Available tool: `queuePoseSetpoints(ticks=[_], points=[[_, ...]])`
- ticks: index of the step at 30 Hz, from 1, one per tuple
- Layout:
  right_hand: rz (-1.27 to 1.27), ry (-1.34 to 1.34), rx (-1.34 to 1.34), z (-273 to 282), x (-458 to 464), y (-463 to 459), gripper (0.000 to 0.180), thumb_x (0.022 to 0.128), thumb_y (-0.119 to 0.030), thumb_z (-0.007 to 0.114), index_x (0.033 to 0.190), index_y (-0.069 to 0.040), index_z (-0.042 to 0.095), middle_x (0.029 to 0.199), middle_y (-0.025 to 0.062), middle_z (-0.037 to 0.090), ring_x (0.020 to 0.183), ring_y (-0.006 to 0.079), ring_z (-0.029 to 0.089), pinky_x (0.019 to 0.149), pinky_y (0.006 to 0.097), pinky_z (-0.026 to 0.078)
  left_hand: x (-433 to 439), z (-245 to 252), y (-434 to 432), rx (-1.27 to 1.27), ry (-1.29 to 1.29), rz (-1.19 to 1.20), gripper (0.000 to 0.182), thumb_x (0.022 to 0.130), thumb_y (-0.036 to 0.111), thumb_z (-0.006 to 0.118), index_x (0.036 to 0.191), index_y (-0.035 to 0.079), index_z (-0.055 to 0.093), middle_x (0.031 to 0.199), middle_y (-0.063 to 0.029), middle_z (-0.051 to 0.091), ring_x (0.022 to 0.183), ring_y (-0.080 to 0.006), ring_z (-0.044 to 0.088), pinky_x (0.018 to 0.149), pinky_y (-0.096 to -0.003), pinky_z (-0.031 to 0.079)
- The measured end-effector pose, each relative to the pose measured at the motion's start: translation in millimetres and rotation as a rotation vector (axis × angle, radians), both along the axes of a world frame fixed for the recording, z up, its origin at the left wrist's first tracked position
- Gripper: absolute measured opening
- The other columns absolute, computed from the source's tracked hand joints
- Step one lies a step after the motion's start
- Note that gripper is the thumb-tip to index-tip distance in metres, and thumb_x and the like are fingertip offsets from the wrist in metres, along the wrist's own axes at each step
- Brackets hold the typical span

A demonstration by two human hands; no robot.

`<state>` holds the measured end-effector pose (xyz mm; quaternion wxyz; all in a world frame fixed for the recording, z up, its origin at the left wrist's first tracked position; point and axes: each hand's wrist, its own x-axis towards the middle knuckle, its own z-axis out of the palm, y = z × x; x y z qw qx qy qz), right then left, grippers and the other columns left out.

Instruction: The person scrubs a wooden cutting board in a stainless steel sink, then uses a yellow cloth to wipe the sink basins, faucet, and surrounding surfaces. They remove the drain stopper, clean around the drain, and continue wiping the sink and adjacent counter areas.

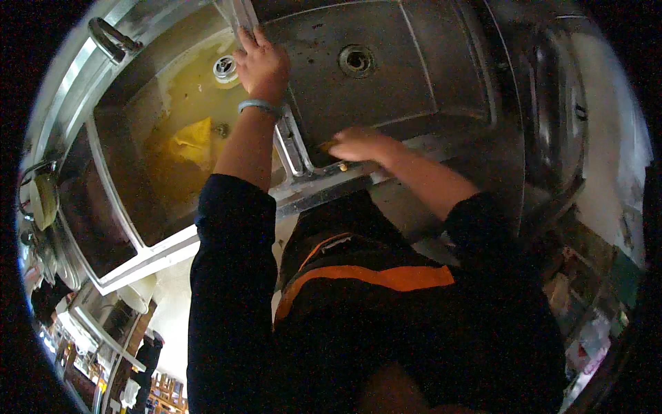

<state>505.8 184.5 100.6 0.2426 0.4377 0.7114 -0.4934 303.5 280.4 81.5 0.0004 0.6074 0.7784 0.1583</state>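
Note:
My left hand (262, 64) lies on the metal divider (292, 139) between two sink basins, its fingers spread and nothing held. At the front inner edge of the right basin (372, 98), my right hand (359, 144) is blurred, fingers bent around a small yellow-brown thing (327, 146) that mostly hides under them. A small pale bit (343, 166) sits on the rim just below that hand. Cloudy yellowish water (194, 95) covers the floor of the left basin (139, 98). In it lies a crumpled yellow cloth (196, 138), with a drain strainer (225, 68) farther back.
An open drain (357, 61) is in the right basin's floor. A curved metal faucet (106, 39) stands at the back left rim. Another basin (93, 191) adjoins on the left, with a round dish (44, 202) beyond it. The sink's front rim (155, 261) runs before my body.

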Motion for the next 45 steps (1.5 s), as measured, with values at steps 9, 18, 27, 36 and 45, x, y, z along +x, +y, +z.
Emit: queuePoseSetpoints(ticks=[9,18,27,36,45], points=[[0.188,-0.169,-0.262,-63.9,150.3,78.3,0.043,0.085,-0.033,0.056,0.122,-0.011,0.059,0.108,0.0126,0.066,0.094,0.0288,0.062,0.079,0.0417,0.048,5.8,4.4,1.6,-0.001,0.035,0.015,0.054,0.089,0.026,0.050,0.139,0.009,0.040,0.150,-0.0156,0.031,0.121,-0.0428,0.045,0.097,-0.0463,0.045],[0.332,-0.225,0.832,-136.2,195.0,264.0,0.020,0.075,-0.017,0.059,0.086,-0.004,0.070,0.090,0.0187,0.067,0.085,0.0357,0.065,0.077,0.0513,0.050,7.4,3.0,8.6,-0.125,0.023,0.077,0.059,0.089,0.024,0.055,0.143,0.013,0.035,0.151,-0.0119,0.030,0.128,-0.0394,0.039,0.102,-0.0457,0.041],[0.413,-0.280,1.576,-189.5,199.5,320.0,0.030,0.084,-0.018,0.055,0.112,-0.011,0.063,0.115,0.0148,0.057,0.109,0.0327,0.053,0.093,0.0460,0.040,-1.1,-4.2,9.5,-0.072,0.028,0.046,0.059,0.088,0.021,0.055,0.143,0.013,0.035,0.151,-0.0120,0.031,0.128,-0.0393,0.039,0.104,-0.0459,0.038],[0.350,-0.418,0.374,-162.5,254.5,116.1,0.041,0.082,-0.018,0.067,0.119,-0.005,0.057,0.115,0.0226,0.057,0.108,0.0345,0.057,0.083,0.0437,0.051,5.2,9.3,3.0,-0.057,-0.094,0.031,0.059,0.085,0.019,0.057,0.140,0.013,0.038,0.149,-0.0156,0.032,0.128,-0.0385,0.041,0.103,-0.0448,0.041],[0.123,0.058,-0.250,-111.4,117.0,63.7,0.051,0.088,-0.041,0.061,0.124,-0.006,0.054,0.111,0.0120,0.065,0.099,0.0260,0.060,0.088,0.0427,0.047,-10.0,-11.0,3.0,0.036,-0.094,0.003,0.046,0.089,0.024,0.056,0.131,0.006,0.047,0.139,-0.0207,0.043,0.122,-0.0407,0.046,0.097,-0.0442,0.045]])
